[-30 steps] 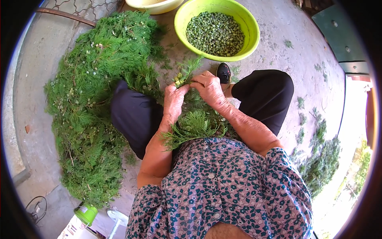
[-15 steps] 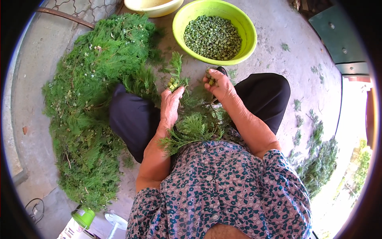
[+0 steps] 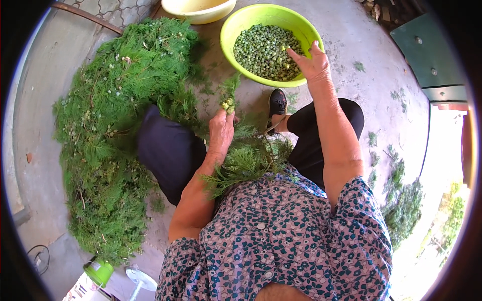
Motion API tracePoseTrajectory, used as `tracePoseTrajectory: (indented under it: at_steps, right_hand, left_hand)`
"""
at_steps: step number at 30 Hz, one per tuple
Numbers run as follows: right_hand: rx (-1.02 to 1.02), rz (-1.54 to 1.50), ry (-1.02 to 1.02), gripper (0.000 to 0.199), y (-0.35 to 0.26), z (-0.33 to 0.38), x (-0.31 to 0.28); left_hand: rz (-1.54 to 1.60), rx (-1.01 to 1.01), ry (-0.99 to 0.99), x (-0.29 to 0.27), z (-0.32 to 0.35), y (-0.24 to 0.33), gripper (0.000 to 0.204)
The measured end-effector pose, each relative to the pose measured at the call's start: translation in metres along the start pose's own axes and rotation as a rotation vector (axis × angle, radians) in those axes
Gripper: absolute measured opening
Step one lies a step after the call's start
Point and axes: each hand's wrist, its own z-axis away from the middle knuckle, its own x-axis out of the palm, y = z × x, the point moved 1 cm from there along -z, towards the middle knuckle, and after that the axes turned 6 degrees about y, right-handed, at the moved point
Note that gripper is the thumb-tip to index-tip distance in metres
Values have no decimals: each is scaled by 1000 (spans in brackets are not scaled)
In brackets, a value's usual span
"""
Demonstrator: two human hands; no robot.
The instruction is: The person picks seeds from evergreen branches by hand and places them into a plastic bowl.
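Observation:
My left hand point(image 3: 221, 133) is closed round a green conifer sprig point(image 3: 229, 89), with a cluster of pale yellow-green cones at my fingertips. Over the right side of a lime-green basin point(image 3: 299, 26) my right hand point(image 3: 314, 64) is open, thumb and fingers spread. A few yellowish cones show near its thumb, above a heap of small round green cones point(image 3: 261, 50) inside the basin. Loose conifer branches point(image 3: 246, 161) lie across my lap between the two forearms.
A large pile of cut conifer branches point(image 3: 108, 130) covers the floor at left. A cream basin point(image 3: 201, 14) stands beyond it. More branches point(image 3: 405, 213) lie at right, near a dark green cabinet point(image 3: 427, 50). A small green bucket point(image 3: 99, 272) is at lower left.
My right hand has moved forward and right from near my knee to over the lime-green basin, and its fingers have opened, letting go of the cones. The left hand keeps the sprig, slightly farther forward.

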Motion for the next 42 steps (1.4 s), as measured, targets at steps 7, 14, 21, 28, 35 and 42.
tracePoseTrajectory:
  at_steps: [7, 14, 21, 28, 35, 42]
  right_hand:
    - [-66, 1019, -277, 6, 47, 107, 43]
    - [-473, 1349, -633, 27, 107, 125, 15]
    - [-150, 1252, -411, 22, 114, 124, 1]
    - [459, 436, -199, 13, 118, 119, -22]
    - [370, 358, -206, 7, 107, 119, -15]
    - [276, 487, -238, 13, 115, 119, -31]
  left_hand:
    - [-187, 115, 74, 2, 4, -4, 9]
    - [-210, 113, 37, 0, 4, 0, 13]
    - [-221, 45, -3, 1, 4, 0, 8]
    - [-33, -40, -108, 0, 3, -6, 6]
    - [80, -143, -68, -2, 1, 0, 14]
    - [586, -457, -21, -6, -2, -9, 13]
